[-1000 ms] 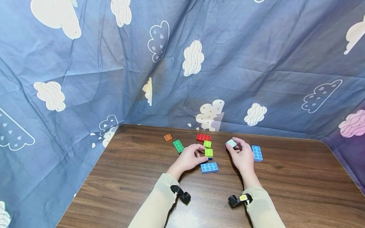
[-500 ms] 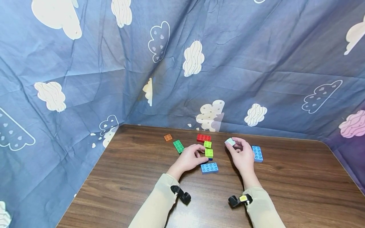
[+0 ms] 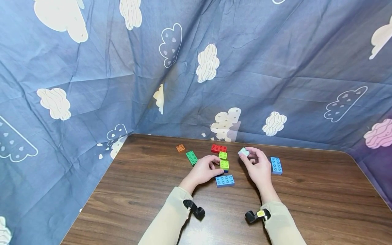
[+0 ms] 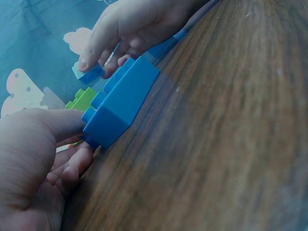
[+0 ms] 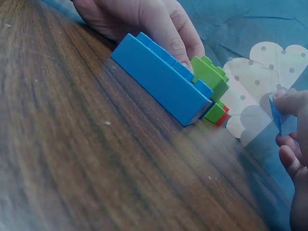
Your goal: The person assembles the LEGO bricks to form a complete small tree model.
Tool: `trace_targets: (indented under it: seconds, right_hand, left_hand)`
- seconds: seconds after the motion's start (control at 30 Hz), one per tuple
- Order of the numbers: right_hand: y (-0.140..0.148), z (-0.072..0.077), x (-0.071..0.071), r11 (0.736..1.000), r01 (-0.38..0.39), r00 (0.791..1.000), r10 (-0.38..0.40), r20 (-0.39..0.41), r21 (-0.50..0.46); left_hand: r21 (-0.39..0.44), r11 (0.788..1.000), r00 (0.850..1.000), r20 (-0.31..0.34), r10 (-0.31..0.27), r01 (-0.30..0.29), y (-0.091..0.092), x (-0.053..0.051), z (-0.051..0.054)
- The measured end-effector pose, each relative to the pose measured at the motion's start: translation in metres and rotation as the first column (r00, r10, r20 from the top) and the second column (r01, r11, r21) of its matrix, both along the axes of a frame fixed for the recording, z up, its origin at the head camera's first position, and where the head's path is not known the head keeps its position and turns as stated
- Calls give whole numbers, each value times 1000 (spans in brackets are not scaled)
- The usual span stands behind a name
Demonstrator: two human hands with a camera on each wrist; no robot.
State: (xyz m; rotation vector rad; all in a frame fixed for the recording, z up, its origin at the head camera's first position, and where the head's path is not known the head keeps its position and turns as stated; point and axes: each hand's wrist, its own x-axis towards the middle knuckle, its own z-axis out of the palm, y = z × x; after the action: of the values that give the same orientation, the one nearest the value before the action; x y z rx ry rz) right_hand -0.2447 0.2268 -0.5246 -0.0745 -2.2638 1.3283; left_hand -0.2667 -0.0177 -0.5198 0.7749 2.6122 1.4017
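Note:
My left hand (image 3: 203, 169) grips a small stack at its left side, thumb at the near end. The stack is a lime green toy brick (image 3: 224, 164) on a dark blue brick (image 3: 226, 171). In the right wrist view the lime brick stands behind a long blue brick (image 5: 156, 79), which partly hides the hold. My right hand (image 3: 259, 166) pinches a small pale blue brick (image 3: 243, 152) between thumb and fingers, above the table and right of the stack. In the left wrist view this brick is seen tilted beyond the long blue one.
Behind the stack lie a smaller lime brick (image 3: 223, 155) and a red brick (image 3: 218, 148). A green brick (image 3: 192, 157) and an orange brick (image 3: 180, 148) lie to the left. Another blue brick (image 3: 276, 165) is right of my right hand. A cloud-patterned cloth (image 3: 183, 102) hangs behind the wooden table (image 3: 128, 190).
My right hand has shifted a little to the left with the pale blue brick, which has turned between the fingers. The left hand and the stack have stayed in place.

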Motion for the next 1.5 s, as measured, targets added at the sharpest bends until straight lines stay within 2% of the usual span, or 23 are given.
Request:
trace_targets:
  seconds: [0.17,0.37,0.7,0.93,1.2,1.37,1.5]
  right_hand:
    - [-2,-1,0,997,-76,997,76,-24,3]
    - [-4,-1,3,982,-189,982,189,-32,1]
    - [-6,-2,4,937,-342,937,346,-50,64]
    - [-12,-4,5,920,-386,917,391,-82,70]
    - [-15,-4,5,902,-424,902,429,-56,85]
    - [-18,-4,5,887,-450,883,459,-97,105]
    - [-19,-5,4,882,-455,877,468,-112,122]
  left_hand:
    - [1,1000,1000,0,0,0,0,0,0]
    - [-2,1000,1000,-5,-1,1,0,-1,-1]
    - [-17,1000,1000,-6,-6,6,0,-2,-2]
    - [-19,1000,1000,-7,-6,6,-1,-2,-2]
    - [-15,1000,1000,-3,-5,4,-1,-2,-2]
    - [-21,1000,1000,-6,-5,4,-2,-2,-2]
    - [-24,1000,1000,-10,-7,7,-2,-2,-2]
